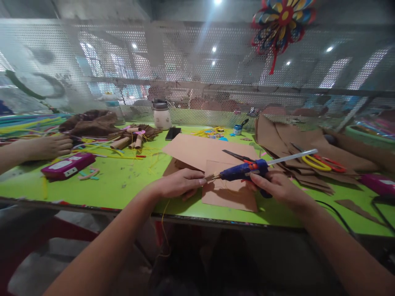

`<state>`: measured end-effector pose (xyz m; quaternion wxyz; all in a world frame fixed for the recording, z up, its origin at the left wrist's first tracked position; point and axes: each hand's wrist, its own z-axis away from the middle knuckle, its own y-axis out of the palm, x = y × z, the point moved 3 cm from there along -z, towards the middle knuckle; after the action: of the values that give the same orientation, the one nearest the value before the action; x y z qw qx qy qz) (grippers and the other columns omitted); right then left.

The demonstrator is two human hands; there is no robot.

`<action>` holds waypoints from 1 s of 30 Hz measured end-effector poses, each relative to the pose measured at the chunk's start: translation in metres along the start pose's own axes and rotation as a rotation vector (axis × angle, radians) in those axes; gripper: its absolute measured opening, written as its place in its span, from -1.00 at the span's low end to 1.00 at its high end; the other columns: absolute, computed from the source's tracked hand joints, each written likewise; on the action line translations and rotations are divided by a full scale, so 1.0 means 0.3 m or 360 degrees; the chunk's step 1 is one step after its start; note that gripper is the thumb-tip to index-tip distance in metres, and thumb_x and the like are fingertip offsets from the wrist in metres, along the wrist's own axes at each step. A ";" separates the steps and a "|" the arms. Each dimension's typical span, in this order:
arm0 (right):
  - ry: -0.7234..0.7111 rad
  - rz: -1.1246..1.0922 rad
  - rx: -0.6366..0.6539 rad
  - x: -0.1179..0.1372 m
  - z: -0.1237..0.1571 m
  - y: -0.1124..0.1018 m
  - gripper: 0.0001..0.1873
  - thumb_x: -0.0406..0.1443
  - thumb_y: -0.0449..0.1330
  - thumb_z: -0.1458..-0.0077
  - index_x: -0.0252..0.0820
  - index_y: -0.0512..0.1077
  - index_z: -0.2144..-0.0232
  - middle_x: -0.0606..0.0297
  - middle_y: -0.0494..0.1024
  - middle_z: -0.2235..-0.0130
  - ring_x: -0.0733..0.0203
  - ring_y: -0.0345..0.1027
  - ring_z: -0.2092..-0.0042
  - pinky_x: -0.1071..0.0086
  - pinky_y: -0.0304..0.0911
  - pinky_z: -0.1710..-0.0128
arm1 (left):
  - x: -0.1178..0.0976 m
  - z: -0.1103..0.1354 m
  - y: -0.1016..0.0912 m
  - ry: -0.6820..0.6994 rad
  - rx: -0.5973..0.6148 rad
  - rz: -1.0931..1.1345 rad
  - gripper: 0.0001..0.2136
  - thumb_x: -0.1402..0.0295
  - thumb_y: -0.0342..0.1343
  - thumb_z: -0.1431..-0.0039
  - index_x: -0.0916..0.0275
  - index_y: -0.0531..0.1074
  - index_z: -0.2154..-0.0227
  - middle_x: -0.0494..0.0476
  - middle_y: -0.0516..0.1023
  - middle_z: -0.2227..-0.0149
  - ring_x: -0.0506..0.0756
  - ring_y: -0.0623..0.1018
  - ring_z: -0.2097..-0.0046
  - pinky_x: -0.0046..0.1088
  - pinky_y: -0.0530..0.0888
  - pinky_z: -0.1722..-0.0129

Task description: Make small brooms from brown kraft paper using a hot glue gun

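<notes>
My right hand [277, 185] is wrapped round a blue glue gun [245, 170] with a clear glue stick [293, 157] poking out of its back. The gun's nozzle points left at a small brown piece pinched in the fingers of my left hand [180, 184]. Both hands hover over a sheet of brown paper [230, 191] lying on the green table [123, 181]. A larger brown sheet [203, 150] lies just behind it, with dark scissors [236, 156] on it.
Another person's hand [51, 146] rests at the far left by a magenta box [68, 164]. Paper rolls [129, 139], a phone [173, 132], a white jar [162, 115], yellow and red scissors [321, 162] on stacked brown paper [308, 142], and a black cord [336, 213] lie around. Mesh screen behind.
</notes>
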<state>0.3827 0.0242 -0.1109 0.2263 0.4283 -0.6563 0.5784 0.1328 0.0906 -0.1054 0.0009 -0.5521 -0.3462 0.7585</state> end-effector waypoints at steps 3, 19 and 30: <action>-0.0059 -0.0021 -0.0022 0.000 -0.005 -0.004 -0.45 0.10 0.03 -0.14 -0.24 0.41 0.56 0.20 0.44 0.48 0.20 0.28 0.39 0.37 0.20 0.40 | -0.001 -0.001 -0.001 -0.0007 0.0003 0.0013 -0.64 0.07 -0.11 -0.26 0.31 0.36 0.30 -0.07 0.24 0.65 -0.04 0.23 0.59 -0.52 0.19 0.58; 0.0058 0.0002 0.0029 -0.021 0.000 -0.010 -0.39 0.15 0.04 -0.10 -0.28 0.50 0.46 0.20 0.47 0.48 0.19 0.30 0.42 0.37 0.16 0.46 | 0.004 -0.004 -0.005 -0.0011 0.0013 -0.0099 -0.64 0.09 -0.13 -0.27 0.29 0.38 0.35 -0.05 0.28 0.63 -0.04 0.26 0.57 -0.50 0.18 0.54; -0.0016 -0.0085 0.0042 0.013 -0.015 0.005 -0.46 0.08 0.07 -0.12 -0.27 0.53 0.44 0.15 0.56 0.41 0.16 0.37 0.36 0.36 0.28 0.39 | 0.011 -0.008 -0.005 -0.0018 0.0034 -0.0021 -0.60 0.05 -0.12 -0.25 0.33 0.40 0.25 -0.05 0.25 0.64 -0.04 0.23 0.59 -0.49 0.16 0.58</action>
<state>0.3786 0.0271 -0.1076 0.2327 0.4515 -0.6381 0.5787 0.1329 0.0943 -0.1078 0.0100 -0.5455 -0.3418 0.7652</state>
